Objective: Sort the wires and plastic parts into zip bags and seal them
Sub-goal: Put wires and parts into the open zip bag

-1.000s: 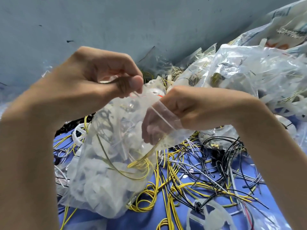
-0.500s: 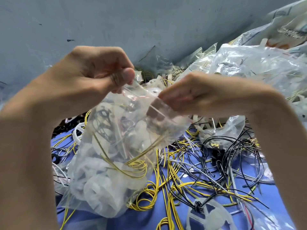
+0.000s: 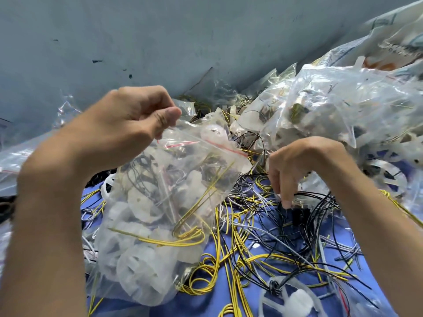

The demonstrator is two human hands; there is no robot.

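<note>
A clear zip bag [image 3: 160, 213] with a red seal line hangs from my left hand [image 3: 128, 120], which pinches its top left corner. It holds white plastic wheel parts and yellow and black wires. My right hand [image 3: 295, 165] is off the bag and reaches down to the right of it, fingers curled into a tangle of black wires [image 3: 295, 216] on the blue surface. Whether those fingers grip a wire cannot be made out. Loose yellow wires [image 3: 229, 248] lie under and beside the bag.
Filled clear bags [image 3: 343, 115] are heaped at the back right against a grey wall [image 3: 160, 37]. A white plastic wheel [image 3: 295, 300] lies at the front, another [image 3: 386, 177] at the right. More bags lie at the far left edge [image 3: 13, 161].
My right hand let go of the bag's top edge and dropped to the black wires on the right. The bag now hangs from my left hand alone.
</note>
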